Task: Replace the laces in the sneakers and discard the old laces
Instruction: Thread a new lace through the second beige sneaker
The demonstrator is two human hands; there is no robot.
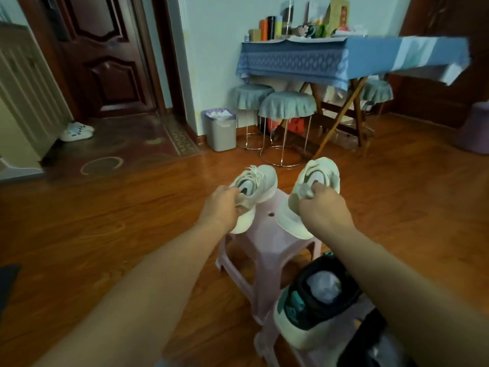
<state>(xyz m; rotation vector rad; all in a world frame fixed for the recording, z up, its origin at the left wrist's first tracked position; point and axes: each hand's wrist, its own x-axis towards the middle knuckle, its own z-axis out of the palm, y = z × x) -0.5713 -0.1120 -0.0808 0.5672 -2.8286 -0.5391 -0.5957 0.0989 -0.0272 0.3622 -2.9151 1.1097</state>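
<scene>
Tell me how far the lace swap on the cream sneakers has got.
Done: nothing visibly. The left sneaker still shows laces; no loose laces in view. In hand: the left hand grips that sneaker's heel, and the right hand grips the right sneaker over the pink stool. Left: unlacing, relacing, binning old laces.

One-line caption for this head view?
Left hand and right hand each grip a cream sneaker's heel over a pink stool.

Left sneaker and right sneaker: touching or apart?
Apart. The head view shows pink stool surface between the left sneaker and the right sneaker.
</scene>
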